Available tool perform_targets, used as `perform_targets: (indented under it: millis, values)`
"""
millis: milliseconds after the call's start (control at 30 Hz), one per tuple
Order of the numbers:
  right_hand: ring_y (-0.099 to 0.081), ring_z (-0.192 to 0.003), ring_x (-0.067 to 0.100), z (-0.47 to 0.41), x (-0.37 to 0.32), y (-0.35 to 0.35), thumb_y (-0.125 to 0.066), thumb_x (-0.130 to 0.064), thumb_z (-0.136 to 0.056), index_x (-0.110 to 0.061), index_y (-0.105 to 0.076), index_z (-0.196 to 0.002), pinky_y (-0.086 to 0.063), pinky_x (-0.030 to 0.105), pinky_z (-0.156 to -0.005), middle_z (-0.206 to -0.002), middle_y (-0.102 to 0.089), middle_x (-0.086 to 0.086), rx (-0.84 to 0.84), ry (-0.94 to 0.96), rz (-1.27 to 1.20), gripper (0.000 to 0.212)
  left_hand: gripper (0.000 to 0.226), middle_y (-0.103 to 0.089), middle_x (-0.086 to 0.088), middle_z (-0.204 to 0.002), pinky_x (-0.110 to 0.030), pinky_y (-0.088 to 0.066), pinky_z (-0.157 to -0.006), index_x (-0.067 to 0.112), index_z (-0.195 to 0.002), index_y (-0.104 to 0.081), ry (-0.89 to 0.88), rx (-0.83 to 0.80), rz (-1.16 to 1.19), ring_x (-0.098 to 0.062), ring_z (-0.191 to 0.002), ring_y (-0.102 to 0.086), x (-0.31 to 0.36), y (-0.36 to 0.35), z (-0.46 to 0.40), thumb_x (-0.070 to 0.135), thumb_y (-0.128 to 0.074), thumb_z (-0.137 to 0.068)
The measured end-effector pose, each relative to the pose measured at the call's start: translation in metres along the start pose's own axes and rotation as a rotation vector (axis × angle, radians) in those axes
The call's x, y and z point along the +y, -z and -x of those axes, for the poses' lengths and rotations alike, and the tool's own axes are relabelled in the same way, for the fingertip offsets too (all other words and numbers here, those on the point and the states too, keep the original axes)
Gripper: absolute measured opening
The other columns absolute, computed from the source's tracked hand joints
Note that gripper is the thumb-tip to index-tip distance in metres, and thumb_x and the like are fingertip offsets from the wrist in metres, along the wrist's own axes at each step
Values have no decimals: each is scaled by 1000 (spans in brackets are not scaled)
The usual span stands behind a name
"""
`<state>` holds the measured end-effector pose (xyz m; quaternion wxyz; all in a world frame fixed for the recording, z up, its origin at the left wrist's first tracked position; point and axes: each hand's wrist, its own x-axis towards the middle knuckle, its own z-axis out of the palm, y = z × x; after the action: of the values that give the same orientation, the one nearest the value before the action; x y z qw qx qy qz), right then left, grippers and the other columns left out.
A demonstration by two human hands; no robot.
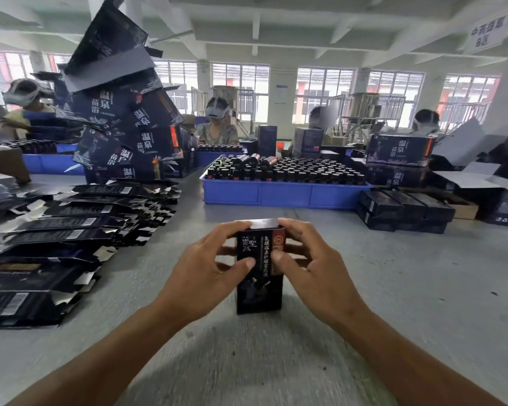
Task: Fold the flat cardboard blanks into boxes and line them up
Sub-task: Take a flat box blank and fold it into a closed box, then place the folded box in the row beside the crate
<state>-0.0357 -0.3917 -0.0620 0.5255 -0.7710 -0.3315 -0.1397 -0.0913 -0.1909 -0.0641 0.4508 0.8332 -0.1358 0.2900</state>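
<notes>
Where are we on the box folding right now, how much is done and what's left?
Done: a few folded boxes lie lined up on the right of the table. In hand: the left hand and right hand grip one upright box, working at its top end. Left: many flat blanks spread out on the left.

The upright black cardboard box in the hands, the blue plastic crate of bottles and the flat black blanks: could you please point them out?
Upright black cardboard box [258, 291], head view: lower front face.
Blue plastic crate [285, 194], head view: near wall.
Flat black cardboard blanks [68, 222], head view: a blank mid-row.
</notes>
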Motion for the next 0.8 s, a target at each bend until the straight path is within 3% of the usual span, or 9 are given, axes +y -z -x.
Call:
perform_targets:
  millis: [100,200,300,367,500,700,800]
  values:
    - [-56,-111,-11,1,3,-4,-68,-31,-94,-62,-25,-142,-51,20,-93,-126,-49,-33,-71,-42,123,71,59,-63,21,-120,-35,-62,-79,65,-125,-46,80,-16,11,-10,-101,-70,-8,1,-3,28,-72,-88]
    - [-56,-118,0,3,6,-13,-70,-38,-90,-58,-10,-147,-48,31,-103,-143,-47,-21,-134,-63,194,85,56,-69,8,-113,-44,-61,-79,62,-122,-50,151,65,70,-16,-90,-73,-16,2,-7,26,-74,-86]
    - [-50,-122,11,8,9,-20,-68,-54,-83,-50,-16,-148,-41,28,-99,-145,-46,-9,-204,13,331,83,49,-71,-7,-102,-42,-62,-69,58,-109,-57,276,166,204,-23,-78,-74,-21,3,-10,18,-75,-87]
    - [-49,-123,17,10,11,-21,-65,-60,-81,-45,-23,-145,-44,35,-101,-144,-43,-5,-233,81,428,79,44,-73,-14,-94,-34,-60,-60,54,-100,-61,346,201,302,-23,-73,-75,-20,2,-9,14,-73,-89]
    - [-51,-118,23,11,14,-22,-61,-54,-83,-35,-37,-134,-49,40,-99,-142,-43,0,-206,110,520,59,40,-76,-12,-88,-35,-59,-58,53,-97,-60,427,189,379,-23,-69,-75,-14,-5,-7,14,-71,-90]
    - [-57,-98,18,-20,37,6,-57,-54,-85,-30,-44,-121,-53,35,-83,-128,-49,-1,-23,-117,593,45,45,-69,2,-107,-46,-58,-76,72,-105,-48,435,40,151,-20,-78,-75,-18,-12,0,48,-70,-74]
    - [-57,-93,21,-50,64,38,-56,-53,-89,-24,-47,-122,-51,36,-79,-123,-51,4,44,-316,672,44,48,-68,12,-105,-35,-56,-76,78,-104,-46,415,-70,-23,-4,-82,-71,-29,-13,4,64,-65,-63]
